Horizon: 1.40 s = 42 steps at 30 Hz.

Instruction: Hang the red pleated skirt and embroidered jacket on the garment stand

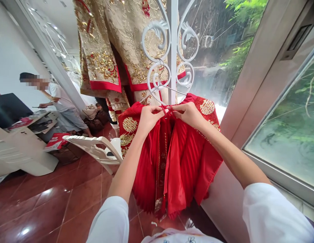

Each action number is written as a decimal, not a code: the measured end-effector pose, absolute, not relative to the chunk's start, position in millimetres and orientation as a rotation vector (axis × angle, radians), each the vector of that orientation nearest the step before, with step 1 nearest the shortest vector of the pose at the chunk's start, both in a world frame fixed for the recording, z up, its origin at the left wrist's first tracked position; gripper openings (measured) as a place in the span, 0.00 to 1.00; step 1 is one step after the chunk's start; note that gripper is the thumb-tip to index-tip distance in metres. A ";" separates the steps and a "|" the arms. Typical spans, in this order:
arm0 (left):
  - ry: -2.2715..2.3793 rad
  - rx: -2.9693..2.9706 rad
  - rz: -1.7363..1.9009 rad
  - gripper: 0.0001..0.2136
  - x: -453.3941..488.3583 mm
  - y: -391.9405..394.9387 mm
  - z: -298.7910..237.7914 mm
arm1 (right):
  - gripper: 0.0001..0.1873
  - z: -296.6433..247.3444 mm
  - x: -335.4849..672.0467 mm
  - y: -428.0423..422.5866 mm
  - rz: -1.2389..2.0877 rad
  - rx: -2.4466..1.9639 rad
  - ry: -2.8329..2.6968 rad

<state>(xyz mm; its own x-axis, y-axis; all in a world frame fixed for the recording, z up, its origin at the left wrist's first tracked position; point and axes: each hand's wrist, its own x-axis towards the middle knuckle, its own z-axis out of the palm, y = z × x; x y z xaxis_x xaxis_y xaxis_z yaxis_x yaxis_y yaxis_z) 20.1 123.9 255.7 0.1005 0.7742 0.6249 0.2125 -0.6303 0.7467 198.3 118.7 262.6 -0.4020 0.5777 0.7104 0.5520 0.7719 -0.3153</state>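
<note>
A red pleated skirt (177, 162) with gold embroidery hangs in front of me from a thin wire hanger (172, 88). The hanger's hook catches on a scroll of a white metal rack (173, 50). My left hand (152, 116) pinches the skirt's waistband near its middle, thumb and fingers pressed together. From the other side, my right hand (186, 113) pinches the waistband close by. The fingertips of both hands nearly meet at a thin red part, perhaps a tie; its exact form is too small to tell. Below the hands the front panels part and hang down.
A gold and cream embroidered jacket (136, 44) with red trim hangs behind. To the left are a white chair (96, 143), a white desk (22, 148) and another person (63, 101). A window (286, 141) lines the right side.
</note>
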 end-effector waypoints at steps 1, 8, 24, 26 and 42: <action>0.946 1.933 1.506 0.12 21.5 122.9 256.5 | 0.13 259.3 197.1 118.7 -0.090 -0.881 -2.097; 0.965 2.034 1.456 0.07 27.1 121.8 255.3 | 0.18 247.2 188.7 112.3 -0.523 -1.086 -2.133; 1.369 2.545 1.556 0.03 8.2 109.0 239.9 | 0.05 237.7 199.0 123.6 -0.406 -1.021 -1.830; 1.492 2.566 1.588 0.04 -0.2 103.4 235.6 | 0.04 236.6 207.0 120.3 -0.373 -1.103 -1.784; 0.687 1.408 1.439 0.09 11.5 107.3 229.8 | 0.05 255.5 215.5 95.3 0.810 -0.980 -1.842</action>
<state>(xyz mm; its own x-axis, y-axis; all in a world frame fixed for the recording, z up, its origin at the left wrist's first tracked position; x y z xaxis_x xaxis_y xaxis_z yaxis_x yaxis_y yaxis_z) 11.5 107.3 229.8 0.1408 0.9011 0.4101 -0.2478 -0.3689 0.8958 215.5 95.3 255.5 -0.3090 0.8675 0.3899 0.2989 0.4777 -0.8261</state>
